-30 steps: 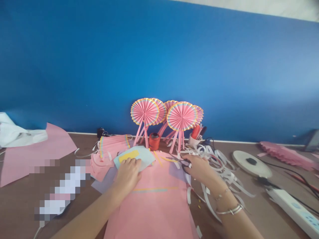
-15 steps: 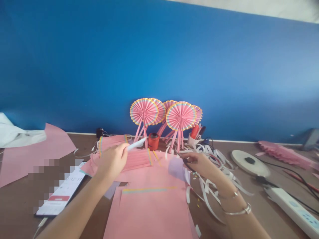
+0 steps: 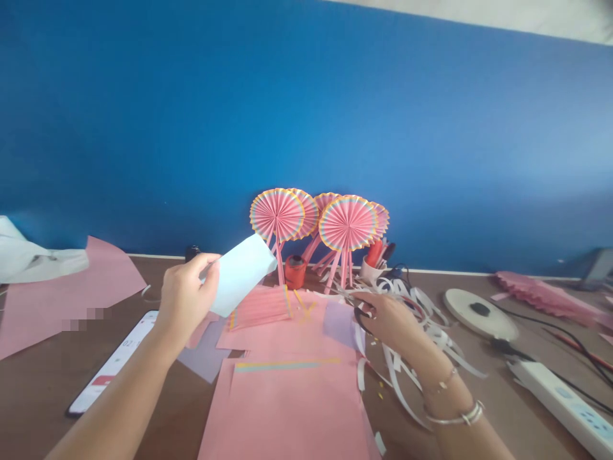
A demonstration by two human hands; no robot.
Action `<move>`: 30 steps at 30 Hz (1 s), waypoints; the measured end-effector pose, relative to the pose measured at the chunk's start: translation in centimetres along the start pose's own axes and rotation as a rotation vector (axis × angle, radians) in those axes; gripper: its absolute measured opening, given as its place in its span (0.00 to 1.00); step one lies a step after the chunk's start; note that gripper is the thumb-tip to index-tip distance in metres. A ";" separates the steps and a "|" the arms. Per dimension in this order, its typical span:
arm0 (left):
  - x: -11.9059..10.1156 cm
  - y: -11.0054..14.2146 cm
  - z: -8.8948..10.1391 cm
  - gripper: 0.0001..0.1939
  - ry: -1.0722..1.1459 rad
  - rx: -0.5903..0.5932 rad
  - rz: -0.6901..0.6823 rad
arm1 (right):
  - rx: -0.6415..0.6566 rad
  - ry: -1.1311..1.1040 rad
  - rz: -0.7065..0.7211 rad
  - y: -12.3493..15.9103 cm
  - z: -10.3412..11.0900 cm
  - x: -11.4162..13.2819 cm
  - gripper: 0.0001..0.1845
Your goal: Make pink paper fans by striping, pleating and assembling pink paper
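Note:
Between the thumb and fingers of my left hand [image 3: 189,294] is a piece of light blue paper [image 3: 244,271], raised above the table with its broad face showing. My right hand [image 3: 385,316] grips scissors [image 3: 363,319] by their dark handles, the blades pointing left over the sheets. Below lie a pleated pink paper strip [image 3: 261,308] with a striped edge and large pink sheets [image 3: 287,409], the nearest with a yellow and blue band. A lilac paper piece [image 3: 339,322] sits close to the scissors. Several round pink paper fans [image 3: 348,222] stand behind on pink legs.
White paper strips [image 3: 397,364] curl about on the right, near a round white disc [image 3: 481,313] and a power strip [image 3: 565,402]. A red tape roll [image 3: 295,273] and a pen cup [image 3: 372,271] stand at the back. A phone [image 3: 112,364] lies at left.
My left hand has moved left and turned the light blue paper, so its wide face shows instead of its edge. My right hand with the scissors has stayed nearly in place.

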State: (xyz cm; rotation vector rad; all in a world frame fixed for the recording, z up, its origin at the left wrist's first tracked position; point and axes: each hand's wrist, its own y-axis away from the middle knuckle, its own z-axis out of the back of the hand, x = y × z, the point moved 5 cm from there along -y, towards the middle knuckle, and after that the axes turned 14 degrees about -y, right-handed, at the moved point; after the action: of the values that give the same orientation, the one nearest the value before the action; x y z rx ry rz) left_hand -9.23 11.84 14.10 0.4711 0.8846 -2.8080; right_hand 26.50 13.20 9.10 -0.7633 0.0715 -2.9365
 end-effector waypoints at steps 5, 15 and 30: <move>0.1 0.0 0.1 0.13 0.278 0.094 0.159 | 0.094 -0.343 0.053 -0.5 -1.1 0.0 0.21; -0.8 1.0 -3.9 0.20 0.843 0.505 0.418 | 0.017 -1.047 -0.039 -0.5 -2.5 1.5 0.20; -3.8 3.0 -5.8 0.22 0.998 0.758 0.095 | -0.161 -1.465 -0.088 0.6 -3.9 3.6 0.20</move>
State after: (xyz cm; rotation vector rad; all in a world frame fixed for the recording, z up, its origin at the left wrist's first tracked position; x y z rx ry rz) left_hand -3.49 13.00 9.35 2.0222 -0.2110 -2.6211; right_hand 21.48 12.24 7.36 -2.6292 0.1346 -1.7227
